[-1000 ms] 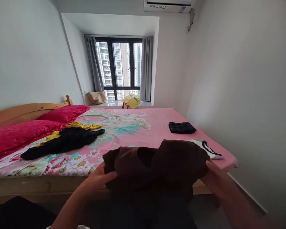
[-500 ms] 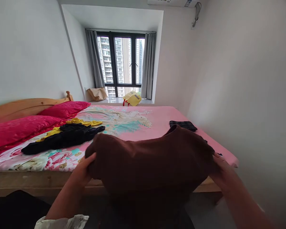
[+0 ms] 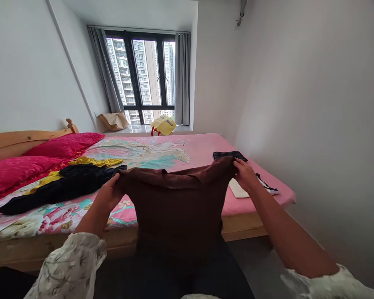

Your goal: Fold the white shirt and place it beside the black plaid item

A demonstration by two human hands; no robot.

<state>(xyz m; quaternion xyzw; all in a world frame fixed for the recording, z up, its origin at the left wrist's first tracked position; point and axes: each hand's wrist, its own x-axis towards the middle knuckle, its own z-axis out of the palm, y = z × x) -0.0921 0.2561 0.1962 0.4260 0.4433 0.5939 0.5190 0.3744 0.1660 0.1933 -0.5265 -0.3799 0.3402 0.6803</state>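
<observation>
A dark brown top [image 3: 180, 207] hangs stretched between my two hands, above the near edge of the bed. My left hand [image 3: 109, 194] pinches its left shoulder, thumb on top. At the opposite shoulder, my right hand [image 3: 244, 173] grips the cloth between thumb and fingers. The neckline runs across the upper edge, and the lower part drops into shadow in front of my body. Just past my left hand lies a heap of black clothing [image 3: 71, 182] with yellow cloth [image 3: 95, 162] around it.
The bed has a pink flowered sheet [image 3: 202, 143], crimson pillows [image 3: 65, 143] and a wooden headboard [image 3: 31, 139]. Dark checked folded cloth [image 3: 230, 155] and white folded cloth [image 3: 238, 189] lie at the right. A yellow bag [image 3: 163, 124] and a brown paper bag [image 3: 114, 121] sit on the windowsill.
Both hands have raised the brown top's shoulders and drawn closer together, so it hangs narrower and straighter. The white cloth at the right has come into view. The camera view has shifted rightward.
</observation>
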